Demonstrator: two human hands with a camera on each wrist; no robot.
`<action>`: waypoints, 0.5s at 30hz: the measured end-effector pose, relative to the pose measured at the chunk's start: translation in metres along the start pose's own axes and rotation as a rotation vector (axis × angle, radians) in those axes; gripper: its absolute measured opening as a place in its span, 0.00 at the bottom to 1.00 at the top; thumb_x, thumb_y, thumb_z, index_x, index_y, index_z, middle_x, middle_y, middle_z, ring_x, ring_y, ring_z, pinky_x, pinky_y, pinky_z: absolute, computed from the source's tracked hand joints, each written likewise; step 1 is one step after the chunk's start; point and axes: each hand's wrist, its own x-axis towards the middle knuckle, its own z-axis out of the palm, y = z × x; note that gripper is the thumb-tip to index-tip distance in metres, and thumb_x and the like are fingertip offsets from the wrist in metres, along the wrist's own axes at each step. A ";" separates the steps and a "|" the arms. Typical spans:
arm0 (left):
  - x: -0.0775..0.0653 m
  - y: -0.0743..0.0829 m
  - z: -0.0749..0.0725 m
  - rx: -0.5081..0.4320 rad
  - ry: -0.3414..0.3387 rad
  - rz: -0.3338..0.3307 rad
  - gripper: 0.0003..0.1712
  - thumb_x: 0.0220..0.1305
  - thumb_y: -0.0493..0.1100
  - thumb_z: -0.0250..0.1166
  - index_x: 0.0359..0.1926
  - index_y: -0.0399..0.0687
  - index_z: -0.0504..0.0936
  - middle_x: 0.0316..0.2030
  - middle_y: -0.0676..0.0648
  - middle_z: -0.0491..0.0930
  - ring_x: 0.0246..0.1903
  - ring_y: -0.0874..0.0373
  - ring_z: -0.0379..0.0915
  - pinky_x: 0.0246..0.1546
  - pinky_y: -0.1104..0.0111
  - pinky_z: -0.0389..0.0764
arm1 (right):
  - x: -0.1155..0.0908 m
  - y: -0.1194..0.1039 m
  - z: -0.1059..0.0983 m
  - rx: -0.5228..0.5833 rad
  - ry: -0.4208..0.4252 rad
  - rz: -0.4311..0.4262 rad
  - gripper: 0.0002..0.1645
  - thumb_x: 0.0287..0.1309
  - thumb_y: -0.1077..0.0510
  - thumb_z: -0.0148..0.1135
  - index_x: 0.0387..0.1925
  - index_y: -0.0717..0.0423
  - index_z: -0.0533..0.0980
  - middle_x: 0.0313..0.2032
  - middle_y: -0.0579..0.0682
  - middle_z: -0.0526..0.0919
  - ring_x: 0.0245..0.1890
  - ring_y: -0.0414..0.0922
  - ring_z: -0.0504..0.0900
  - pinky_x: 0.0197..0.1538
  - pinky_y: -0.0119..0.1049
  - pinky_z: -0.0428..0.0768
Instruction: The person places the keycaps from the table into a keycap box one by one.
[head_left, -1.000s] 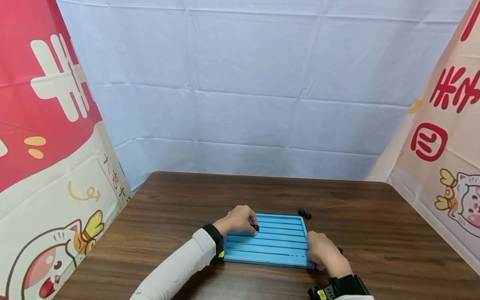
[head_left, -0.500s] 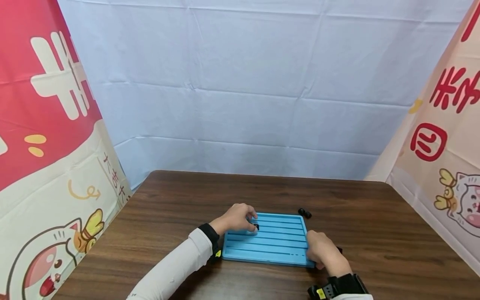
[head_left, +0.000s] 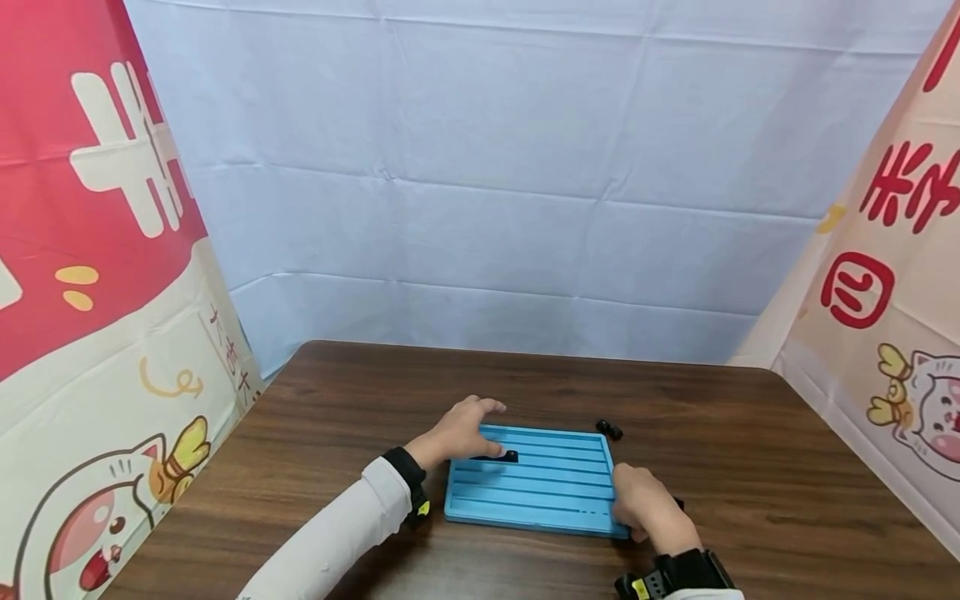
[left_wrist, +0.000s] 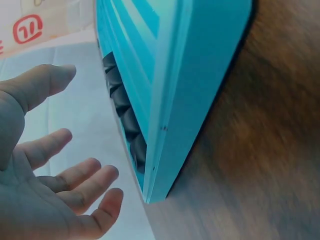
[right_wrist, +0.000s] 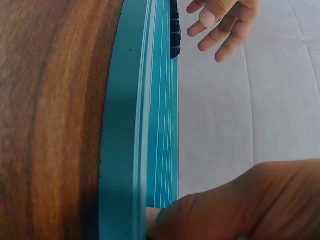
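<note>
A light-blue grooved tray (head_left: 555, 492) lies on the table. In one of its grooves, toward the far left, sits a row of several small black blocks (left_wrist: 122, 105), partly covered by my left hand in the head view (head_left: 512, 457). My left hand (head_left: 457, 433) hovers over the tray's left part with thumb and fingers spread and nothing in it; the left wrist view shows the fingers (left_wrist: 82, 192) apart from the row. At the tray's right edge, my right hand (head_left: 647, 504) grips the rim, its thumb (right_wrist: 170, 220) over the inner side.
Two small black pieces (head_left: 609, 429) lie on the brown wood table (head_left: 375, 392) beyond the tray's far right corner. Another dark piece (head_left: 679, 503) shows behind my right hand. Light-blue cloth (head_left: 480, 208) hangs behind the table, with printed cloths at both sides.
My left hand has let go of the black block, opened its fingers and drawn back to the left, uncovering more of the row. The right hand has stayed at the tray's edge.
</note>
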 end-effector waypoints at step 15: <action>-0.017 -0.006 -0.008 0.035 0.022 -0.047 0.35 0.52 0.46 0.72 0.60 0.41 0.71 0.56 0.41 0.69 0.57 0.45 0.63 0.50 0.53 0.70 | -0.005 -0.001 0.000 0.009 0.004 -0.046 0.15 0.53 0.77 0.52 0.45 0.73 0.70 0.34 0.65 0.72 0.21 0.49 0.74 0.17 0.37 0.72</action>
